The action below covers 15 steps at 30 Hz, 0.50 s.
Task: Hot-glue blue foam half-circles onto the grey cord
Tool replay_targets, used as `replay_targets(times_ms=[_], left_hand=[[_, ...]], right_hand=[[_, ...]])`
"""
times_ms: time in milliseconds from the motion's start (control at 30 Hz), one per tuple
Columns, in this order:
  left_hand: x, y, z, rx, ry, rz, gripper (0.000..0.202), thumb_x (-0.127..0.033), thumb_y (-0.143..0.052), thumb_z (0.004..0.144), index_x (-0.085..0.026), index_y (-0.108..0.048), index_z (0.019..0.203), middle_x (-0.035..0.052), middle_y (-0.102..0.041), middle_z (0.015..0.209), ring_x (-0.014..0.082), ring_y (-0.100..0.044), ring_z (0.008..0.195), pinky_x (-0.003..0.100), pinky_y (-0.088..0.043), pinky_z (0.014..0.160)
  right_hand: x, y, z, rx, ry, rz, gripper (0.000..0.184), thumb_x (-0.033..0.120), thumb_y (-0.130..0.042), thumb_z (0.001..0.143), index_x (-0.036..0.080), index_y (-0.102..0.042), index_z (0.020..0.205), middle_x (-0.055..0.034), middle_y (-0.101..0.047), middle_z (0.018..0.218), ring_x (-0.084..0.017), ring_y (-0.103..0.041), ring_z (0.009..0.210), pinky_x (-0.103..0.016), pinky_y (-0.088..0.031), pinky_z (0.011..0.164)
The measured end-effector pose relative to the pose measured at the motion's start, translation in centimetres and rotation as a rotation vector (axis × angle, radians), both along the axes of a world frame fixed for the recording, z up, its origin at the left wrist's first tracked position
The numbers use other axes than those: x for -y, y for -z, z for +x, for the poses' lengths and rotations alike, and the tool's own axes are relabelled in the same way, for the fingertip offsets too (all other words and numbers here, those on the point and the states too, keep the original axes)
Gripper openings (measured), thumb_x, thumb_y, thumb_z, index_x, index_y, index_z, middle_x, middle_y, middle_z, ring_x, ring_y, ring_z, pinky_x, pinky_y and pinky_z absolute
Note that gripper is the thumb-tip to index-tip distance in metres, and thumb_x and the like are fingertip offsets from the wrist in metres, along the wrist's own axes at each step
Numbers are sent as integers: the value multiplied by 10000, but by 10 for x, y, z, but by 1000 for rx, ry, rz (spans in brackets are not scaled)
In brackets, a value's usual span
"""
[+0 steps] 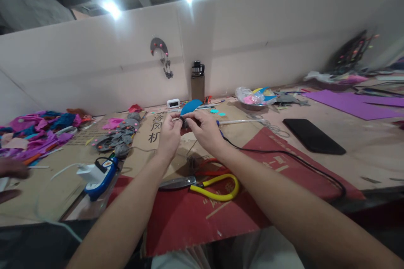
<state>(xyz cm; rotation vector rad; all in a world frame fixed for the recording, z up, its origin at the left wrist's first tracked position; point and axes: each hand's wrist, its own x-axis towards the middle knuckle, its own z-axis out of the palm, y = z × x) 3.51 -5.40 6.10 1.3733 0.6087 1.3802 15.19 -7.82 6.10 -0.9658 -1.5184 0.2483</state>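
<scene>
My left hand and my right hand meet over the middle of the table, fingers pinched together. Between their fingertips is a small dark grey piece, mostly covered by the fingers. A curved blue sheet piece shows just above the fingertips; I cannot tell whether it is held or lies behind. Below my hands are scissors with a yellow handle and a red-orange one. A tangle of grey cord lies beside them. A tool with a white shaft and black cable extends right of my right hand.
A blue power strip with a white plug stands left, near grey pompoms and coloured scraps. Another person's hand is at the left edge. A phone, purple sheet, bowl and bottle lie beyond.
</scene>
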Motion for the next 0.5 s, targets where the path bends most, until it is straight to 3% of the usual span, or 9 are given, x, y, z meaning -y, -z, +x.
replay_targets(times_ms=[267,500], left_hand=[[-1,0,0,57,-40,-43,192,-263,-599,758,-161,-518,899,30,-653,802,125,-638,742,281,-521,709],[0,-7,1,151,-39,-133,173,-213,-616,714,-160,-515,844,15,-649,779,111,-628,707,256,-502,687]], right_hand=[[3,2,-1,196,6,91,269,196,-449,859,208,-651,1036,-63,-582,859,-170,-528,851,-318,-427,788],[5,4,-1,246,-17,124,312,196,-410,882,227,-623,1108,-77,-579,891,-179,-522,849,-336,-441,780]])
